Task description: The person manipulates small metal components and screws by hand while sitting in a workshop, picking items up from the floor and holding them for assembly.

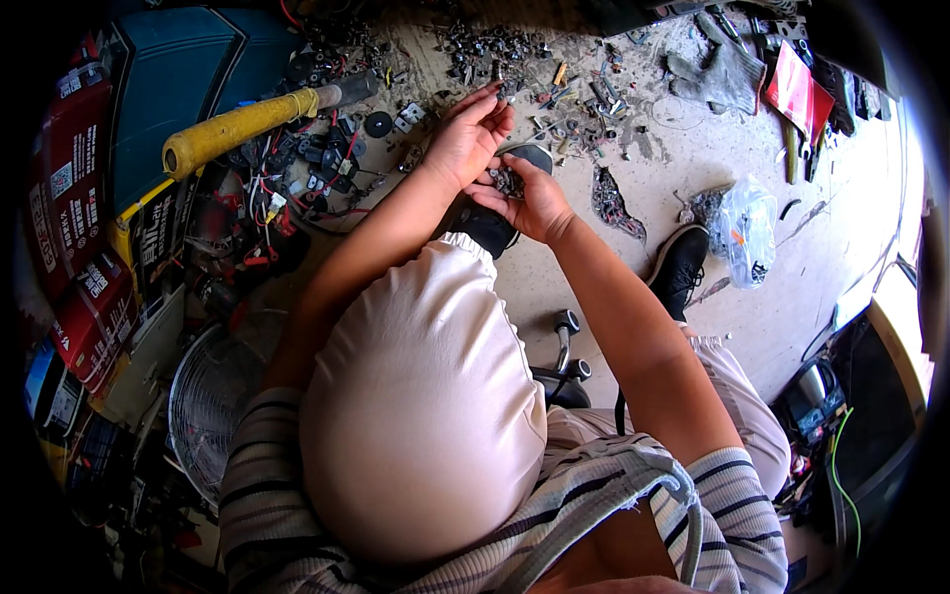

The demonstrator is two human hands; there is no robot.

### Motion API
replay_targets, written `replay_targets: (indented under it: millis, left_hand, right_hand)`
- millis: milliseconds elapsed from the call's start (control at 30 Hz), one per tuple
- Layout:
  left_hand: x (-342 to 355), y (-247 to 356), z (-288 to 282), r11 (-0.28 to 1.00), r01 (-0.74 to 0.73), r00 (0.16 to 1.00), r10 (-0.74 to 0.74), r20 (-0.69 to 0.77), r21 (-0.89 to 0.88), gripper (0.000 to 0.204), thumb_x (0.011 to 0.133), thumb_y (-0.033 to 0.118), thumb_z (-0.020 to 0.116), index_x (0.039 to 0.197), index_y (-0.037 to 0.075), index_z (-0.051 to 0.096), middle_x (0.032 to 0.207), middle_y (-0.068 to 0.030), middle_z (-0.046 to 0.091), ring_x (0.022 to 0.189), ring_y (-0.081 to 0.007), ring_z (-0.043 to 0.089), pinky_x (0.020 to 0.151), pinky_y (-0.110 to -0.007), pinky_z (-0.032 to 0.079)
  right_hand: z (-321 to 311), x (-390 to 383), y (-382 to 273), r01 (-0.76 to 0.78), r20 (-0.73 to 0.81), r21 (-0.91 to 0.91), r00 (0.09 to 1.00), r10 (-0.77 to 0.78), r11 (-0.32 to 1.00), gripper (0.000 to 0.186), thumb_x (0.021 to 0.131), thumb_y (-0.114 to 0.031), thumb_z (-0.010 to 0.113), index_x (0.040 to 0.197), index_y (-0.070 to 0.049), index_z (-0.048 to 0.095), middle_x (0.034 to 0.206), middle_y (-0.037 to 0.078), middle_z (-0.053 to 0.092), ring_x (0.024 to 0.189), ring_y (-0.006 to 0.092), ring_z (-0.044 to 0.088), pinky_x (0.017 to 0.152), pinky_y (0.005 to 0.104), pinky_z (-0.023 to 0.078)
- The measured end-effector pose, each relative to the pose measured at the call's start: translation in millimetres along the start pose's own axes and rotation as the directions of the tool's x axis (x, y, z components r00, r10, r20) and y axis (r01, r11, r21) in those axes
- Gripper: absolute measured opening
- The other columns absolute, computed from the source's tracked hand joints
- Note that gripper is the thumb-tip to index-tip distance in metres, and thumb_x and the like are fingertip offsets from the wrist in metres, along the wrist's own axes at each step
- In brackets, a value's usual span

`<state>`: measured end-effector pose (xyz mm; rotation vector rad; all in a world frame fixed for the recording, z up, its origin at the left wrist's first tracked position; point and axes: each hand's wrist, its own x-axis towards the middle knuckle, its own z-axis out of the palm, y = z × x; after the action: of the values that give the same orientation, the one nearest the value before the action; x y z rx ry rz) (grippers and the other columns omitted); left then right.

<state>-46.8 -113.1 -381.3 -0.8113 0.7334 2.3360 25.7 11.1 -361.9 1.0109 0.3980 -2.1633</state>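
Observation:
My left hand is raised over the littered floor with its fingers curled and pinched around a small metal piece, too small to make out clearly. Just below and right of it, my right hand is closed loosely on several small dark metal parts, held above one black shoe. Small screws, washers and fittings lie scattered on the floor beyond my hands.
A yellow-handled hammer-like tool, tangled parts, stacked boxes and a fan crowd the left. A glove, red sheet, pliers, plastic bag and my other shoe are right. A chair caster is below.

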Motion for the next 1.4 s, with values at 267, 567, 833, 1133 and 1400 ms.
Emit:
replay_targets:
  millis: [267, 567, 833, 1133, 1400]
  left_hand:
    - [1, -5, -1, 0.996, -0.026, 0.999, 0.03, -0.044, 0.082, 0.022, 0.087, 0.004, 0.055, 0.109, 0.003, 0.057, 0.09, -0.0065, 0.06, 0.082, -0.0183, 0.06, 0.075, -0.03, 0.051]
    - [5, -7, 1, 0.918, -0.088, 0.992, 0.118, -0.055, 0.386, 0.026, 0.086, 0.004, 0.057, 0.112, 0.002, 0.055, 0.09, -0.0056, 0.059, 0.078, -0.0135, 0.059, 0.07, -0.025, 0.05]
    - [39, 12, -20, 0.33, -0.277, 0.875, 0.475, 0.094, 0.902, 0.019, 0.082, 0.01, 0.063, 0.098, 0.002, 0.058, 0.082, -0.002, 0.062, 0.072, -0.0105, 0.058, 0.065, -0.024, 0.048]
    - [50, 32, -6, -0.369, -0.313, 0.738, 0.486, 0.468, 0.875, 0.015, 0.076, 0.006, 0.064, 0.091, 0.006, 0.06, 0.08, -0.0082, 0.057, 0.071, -0.0237, 0.059, 0.063, -0.034, 0.048]
    - [35, 29, -11, -0.247, -0.413, 0.776, 0.408, 0.481, 0.877, 0.014, 0.077, 0.006, 0.062, 0.09, 0.004, 0.059, 0.088, -0.0085, 0.055, 0.073, -0.0218, 0.06, 0.064, -0.031, 0.049]
  right_hand:
    - [-5, 2, 0, -0.02, 0.026, 0.013, 0.999, 0.02, 1.0, 0.029, 0.095, -0.022, 0.036, 0.107, 0.002, 0.046, 0.1, 0.022, 0.059, 0.093, 0.0366, 0.061, 0.081, 0.0399, 0.055]
    - [-7, 3, 1, -0.018, 0.019, 0.005, 1.0, 0.018, 1.0, 0.03, 0.095, -0.023, 0.037, 0.106, 0.003, 0.049, 0.097, 0.021, 0.06, 0.094, 0.0384, 0.061, 0.081, 0.0399, 0.055]
    - [-4, 2, 1, -0.025, 0.018, 0.006, 1.0, 0.025, 1.0, 0.029, 0.095, -0.023, 0.038, 0.099, 0.002, 0.052, 0.093, 0.018, 0.06, 0.094, 0.0394, 0.061, 0.08, 0.0399, 0.056]
    - [-7, 3, 0, -0.015, 0.013, 0.0, 1.0, 0.015, 1.0, 0.028, 0.095, -0.022, 0.038, 0.098, 0.002, 0.051, 0.093, 0.018, 0.06, 0.094, 0.0388, 0.061, 0.08, 0.0396, 0.056]
    - [-6, 3, 1, -0.014, 0.03, 0.002, 0.999, 0.014, 1.0, 0.028, 0.095, -0.023, 0.038, 0.101, 0.002, 0.051, 0.095, 0.018, 0.059, 0.095, 0.0394, 0.06, 0.081, 0.0386, 0.056]
